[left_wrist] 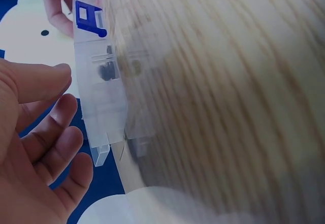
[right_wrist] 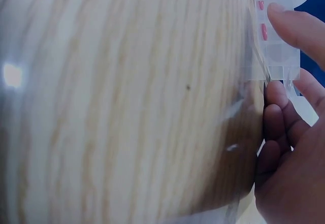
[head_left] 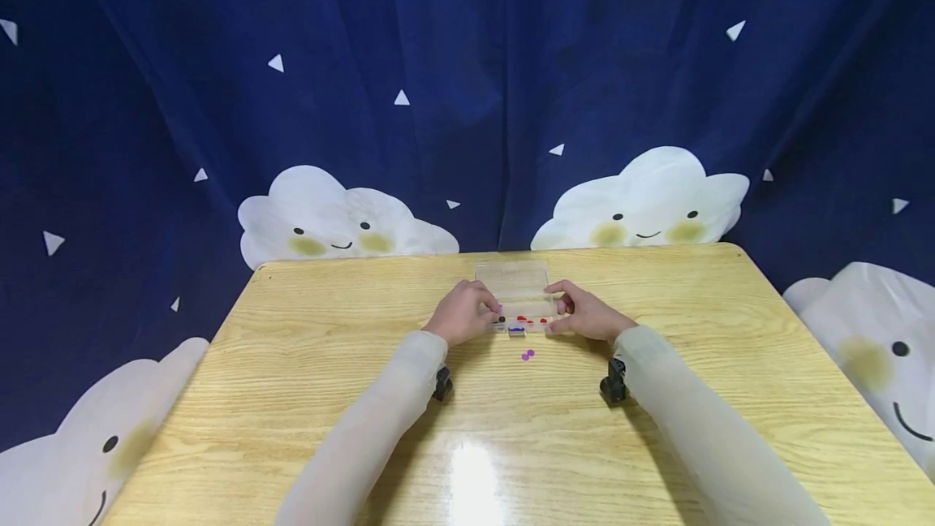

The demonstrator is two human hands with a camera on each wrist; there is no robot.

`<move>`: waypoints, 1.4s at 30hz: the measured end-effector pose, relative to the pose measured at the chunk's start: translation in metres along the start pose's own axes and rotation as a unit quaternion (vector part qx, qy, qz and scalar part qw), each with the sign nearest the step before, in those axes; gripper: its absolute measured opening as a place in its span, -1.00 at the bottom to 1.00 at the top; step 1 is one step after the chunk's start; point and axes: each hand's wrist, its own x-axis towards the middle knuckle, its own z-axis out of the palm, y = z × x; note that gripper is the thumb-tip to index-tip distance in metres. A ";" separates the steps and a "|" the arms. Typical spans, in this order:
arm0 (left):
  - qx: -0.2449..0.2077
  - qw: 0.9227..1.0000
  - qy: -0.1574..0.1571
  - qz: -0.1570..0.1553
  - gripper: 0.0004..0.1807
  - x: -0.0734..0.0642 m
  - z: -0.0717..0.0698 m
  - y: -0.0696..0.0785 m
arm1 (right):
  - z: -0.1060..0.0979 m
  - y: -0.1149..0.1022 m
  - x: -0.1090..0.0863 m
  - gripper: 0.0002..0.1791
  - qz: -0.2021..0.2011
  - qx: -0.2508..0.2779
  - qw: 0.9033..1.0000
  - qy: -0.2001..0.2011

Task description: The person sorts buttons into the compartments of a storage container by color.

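Observation:
A clear plastic compartment box (head_left: 536, 327) lies on the table with its lid (head_left: 511, 276) raised at the back. My right hand (head_left: 588, 315) grips the box's right end, thumb at the front and fingers curled around the side. Over the left compartments is my left hand (head_left: 463, 313), thumb and index fingertips together; a speck of purple shows beside them, but I cannot tell whether they pinch it. Small red pieces (right_wrist: 264, 31) sit in the right compartments, a dark round piece (left_wrist: 106, 71) toward the left. A blue latch (left_wrist: 90, 19) hangs on the front wall.
Two small purple discs (head_left: 527, 355) lie on the wooden table (head_left: 329, 331) just in front of the box. Behind the table's far edge hangs a dark blue curtain (head_left: 438, 39) with white clouds and triangles. Each wrist wears a black camera (head_left: 613, 384).

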 end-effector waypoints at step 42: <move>0.094 0.990 -0.091 0.050 -0.89 -0.029 0.025 0.045 | 0.003 -0.005 -0.001 -0.22 -0.004 -0.022 1.000 0.014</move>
